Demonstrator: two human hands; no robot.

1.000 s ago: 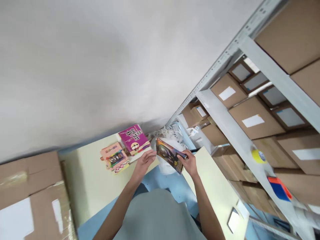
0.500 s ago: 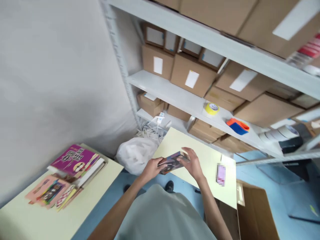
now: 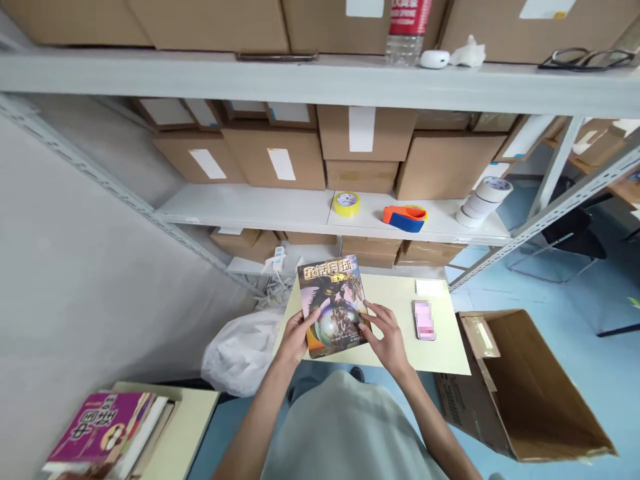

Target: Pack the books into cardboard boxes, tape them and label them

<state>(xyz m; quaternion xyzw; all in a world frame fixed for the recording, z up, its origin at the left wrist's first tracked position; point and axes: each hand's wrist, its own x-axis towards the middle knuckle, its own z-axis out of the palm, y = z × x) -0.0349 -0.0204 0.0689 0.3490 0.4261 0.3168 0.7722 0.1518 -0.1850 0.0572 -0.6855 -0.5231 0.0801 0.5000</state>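
A book with a dark illustrated cover and Chinese title faces up in front of me, above the pale yellow table. My left hand grips its lower left edge, thumb lying across the cover. At its lower right edge, my right hand holds it with the fingers on the cover. To the right lies a phone with a pink, partly blurred screen, next to a small white item.
A purple book tops a stack on the left table. A white plastic bag sits between tables. An open cardboard box stands on the right. The shelf holds boxes, yellow tape, an orange-and-blue tape dispenser and white rolls.
My view has swung to the right. The book, earlier tilted nearly edge-on, now has its front cover turned up toward me, still held in both hands.
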